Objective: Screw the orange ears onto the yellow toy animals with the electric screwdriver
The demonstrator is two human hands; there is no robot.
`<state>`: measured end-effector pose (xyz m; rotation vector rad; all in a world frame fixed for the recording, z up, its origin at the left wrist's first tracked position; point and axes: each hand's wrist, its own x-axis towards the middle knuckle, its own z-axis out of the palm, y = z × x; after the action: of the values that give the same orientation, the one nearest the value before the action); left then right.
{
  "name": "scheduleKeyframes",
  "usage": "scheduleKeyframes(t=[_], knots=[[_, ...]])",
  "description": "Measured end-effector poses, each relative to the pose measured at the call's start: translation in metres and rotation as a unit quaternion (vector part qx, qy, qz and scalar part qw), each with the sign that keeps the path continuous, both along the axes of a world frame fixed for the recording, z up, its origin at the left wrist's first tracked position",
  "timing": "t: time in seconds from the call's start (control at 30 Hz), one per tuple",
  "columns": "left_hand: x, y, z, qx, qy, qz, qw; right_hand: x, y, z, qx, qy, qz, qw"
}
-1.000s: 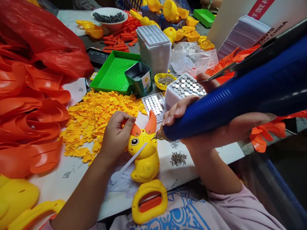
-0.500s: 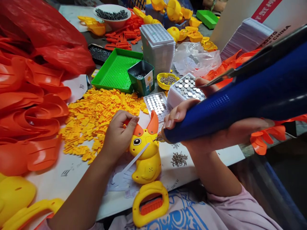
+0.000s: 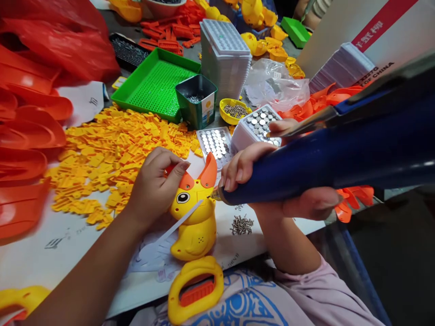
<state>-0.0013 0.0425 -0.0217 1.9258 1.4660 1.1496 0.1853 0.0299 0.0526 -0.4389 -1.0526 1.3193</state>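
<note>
A yellow toy duck (image 3: pixel 195 231) with an orange open beak and a round eye lies on the white work sheet, its yellow looped handle (image 3: pixel 173 294) toward my body. My left hand (image 3: pixel 154 183) is closed around one half of the beak, thumb on top; the fingertips behind it are hidden. In my right hand (image 3: pixel 243 165) is a blue electric screwdriver (image 3: pixel 299 158), held almost level. Its bit touches the duck's head near a small rectangular cover. A thin white strip (image 3: pixel 183 219) crosses the head. Loose screws (image 3: pixel 242 225) lie right of the duck.
Small yellow parts (image 3: pixel 125 145) are heaped behind my left hand. Beyond stand a green tray (image 3: pixel 156 81), a dark tub (image 3: pixel 195 104), a yellow dish (image 3: pixel 234 111) of screws and trays of silver discs (image 3: pixel 217 145). Orange pieces (image 3: pixel 23 136) crowd the left; a carton (image 3: pixel 404 45) stands right.
The whole view has shifted, so the duck and both hands appear slightly further left. My grip on the duck and the screwdriver is unchanged, and the bit stays at the same spot.
</note>
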Motion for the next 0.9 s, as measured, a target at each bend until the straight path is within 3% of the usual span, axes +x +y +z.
scheduleKeyframes(t=[0.23, 0.4, 0.57, 0.73, 0.9], knots=[[0.001, 0.000, 0.004, 0.002, 0.019, -0.005, 1.000, 0.002, 0.000, -0.006, 0.016, -0.049, 0.016, 0.999], [0.002, -0.002, 0.006, -0.003, 0.022, 0.002, 1.000, 0.001, 0.006, -0.013, 0.047, -0.003, 0.033, 0.998], [0.004, 0.004, 0.008, -0.044, 0.048, 0.016, 0.998, 0.001, 0.002, -0.021, 0.083, -0.046, -0.023, 0.995], [-0.002, 0.006, 0.009, -0.087, 0.075, 0.025, 0.993, 0.015, -0.001, -0.022, 0.055, -0.015, -0.068, 0.996], [-0.012, -0.006, 0.002, -0.070, -0.003, 0.059, 0.996, 0.021, 0.011, -0.032, 0.036, 0.005, -0.092, 0.995]])
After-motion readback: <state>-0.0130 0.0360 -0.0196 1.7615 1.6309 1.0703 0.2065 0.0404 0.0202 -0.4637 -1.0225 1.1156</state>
